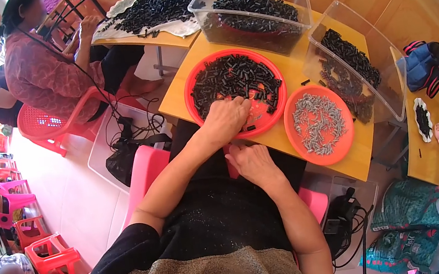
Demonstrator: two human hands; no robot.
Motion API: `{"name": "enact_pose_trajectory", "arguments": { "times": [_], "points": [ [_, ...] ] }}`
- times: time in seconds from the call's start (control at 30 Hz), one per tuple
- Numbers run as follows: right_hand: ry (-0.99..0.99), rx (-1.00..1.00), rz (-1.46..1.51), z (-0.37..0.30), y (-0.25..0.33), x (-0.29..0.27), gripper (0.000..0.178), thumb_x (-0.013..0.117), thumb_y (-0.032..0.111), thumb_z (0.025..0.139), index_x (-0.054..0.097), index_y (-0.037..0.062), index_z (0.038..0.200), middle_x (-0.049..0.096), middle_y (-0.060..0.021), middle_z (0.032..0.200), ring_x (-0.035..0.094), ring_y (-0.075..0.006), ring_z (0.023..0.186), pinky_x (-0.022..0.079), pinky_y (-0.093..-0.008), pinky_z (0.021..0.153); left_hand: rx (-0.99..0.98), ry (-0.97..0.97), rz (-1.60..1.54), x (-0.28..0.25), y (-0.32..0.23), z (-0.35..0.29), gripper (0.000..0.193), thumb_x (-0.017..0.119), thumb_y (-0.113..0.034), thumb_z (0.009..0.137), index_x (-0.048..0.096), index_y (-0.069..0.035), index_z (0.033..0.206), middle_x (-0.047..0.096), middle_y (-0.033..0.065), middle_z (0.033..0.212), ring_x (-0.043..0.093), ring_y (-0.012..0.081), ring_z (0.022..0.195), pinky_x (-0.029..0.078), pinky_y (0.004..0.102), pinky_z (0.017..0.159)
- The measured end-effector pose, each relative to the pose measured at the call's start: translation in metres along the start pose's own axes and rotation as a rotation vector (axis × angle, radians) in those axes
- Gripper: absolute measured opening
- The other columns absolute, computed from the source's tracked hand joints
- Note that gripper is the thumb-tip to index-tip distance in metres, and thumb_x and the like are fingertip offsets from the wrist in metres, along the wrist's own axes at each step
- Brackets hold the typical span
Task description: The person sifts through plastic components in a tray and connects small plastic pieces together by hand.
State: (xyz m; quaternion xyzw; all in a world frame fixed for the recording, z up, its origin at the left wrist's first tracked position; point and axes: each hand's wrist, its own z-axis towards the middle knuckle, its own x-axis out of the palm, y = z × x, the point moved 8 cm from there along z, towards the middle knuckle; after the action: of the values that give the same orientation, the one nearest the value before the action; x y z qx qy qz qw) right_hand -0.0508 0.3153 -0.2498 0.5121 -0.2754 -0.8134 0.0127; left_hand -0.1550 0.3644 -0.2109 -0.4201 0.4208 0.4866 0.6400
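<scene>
A round red basin (189,97) holds many short black tubes (233,77). Over its near side reaches my left hand (226,117), fingers bent together and their tips down by the tubes; what they pinch, if anything, is hidden. Just off the table's near edge, close to my body, my right hand (256,161) is curled with thumb and fingers drawn in. I cannot make out what is inside it. To the right of the red basin, an orange-red plate (324,158) carries many small grey screw-like pieces (317,121).
Clear plastic bins (256,39) of black tubes stand behind the basin and plate. A few loose tubes lie on the yellow table (363,157). At left, another person (51,72) sits by a heap of black pieces (158,3). Cables and a black bag (131,157) fill a floor-level bin.
</scene>
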Motion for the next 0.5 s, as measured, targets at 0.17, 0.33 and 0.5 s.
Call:
{"name": "enact_pose_trajectory", "arguments": {
  "times": [0.17, 0.33, 0.5],
  "points": [
    [0.023, 0.012, -0.011, 0.000, -0.001, 0.003, 0.021, 0.081, 0.018, 0.091, 0.068, 0.0021, 0.095, 0.070, -0.0193, 0.086, 0.073, -0.0402, 0.084, 0.059, -0.0521, 0.073, -0.005, 0.033, -0.053, -0.003, 0.000, 0.003, 0.015, 0.069, -0.018, 0.095, 0.063, -0.006, 0.103, 0.071, 0.0138, 0.096, 0.075, 0.0383, 0.080, 0.058, 0.0502, 0.065],
    [0.050, 0.023, -0.006, -0.001, 0.000, 0.006, 0.022, 0.079, 0.021, 0.095, 0.069, 0.0019, 0.096, 0.072, -0.0189, 0.089, 0.074, -0.0401, 0.084, 0.059, -0.0520, 0.075, -0.009, 0.040, -0.048, 0.004, 0.002, 0.007, 0.015, 0.069, -0.018, 0.094, 0.064, -0.006, 0.103, 0.071, 0.0140, 0.096, 0.075, 0.0381, 0.080, 0.059, 0.0501, 0.064],
    [0.068, 0.036, -0.005, 0.000, -0.001, 0.004, 0.023, 0.076, 0.023, 0.098, 0.069, 0.0015, 0.097, 0.073, -0.0190, 0.093, 0.074, -0.0405, 0.085, 0.059, -0.0523, 0.077, -0.030, -0.004, -0.019, 0.003, 0.002, 0.004, 0.015, 0.069, -0.019, 0.095, 0.064, -0.007, 0.103, 0.071, 0.0128, 0.093, 0.075, 0.0379, 0.079, 0.058, 0.0498, 0.063]
  ]
}}
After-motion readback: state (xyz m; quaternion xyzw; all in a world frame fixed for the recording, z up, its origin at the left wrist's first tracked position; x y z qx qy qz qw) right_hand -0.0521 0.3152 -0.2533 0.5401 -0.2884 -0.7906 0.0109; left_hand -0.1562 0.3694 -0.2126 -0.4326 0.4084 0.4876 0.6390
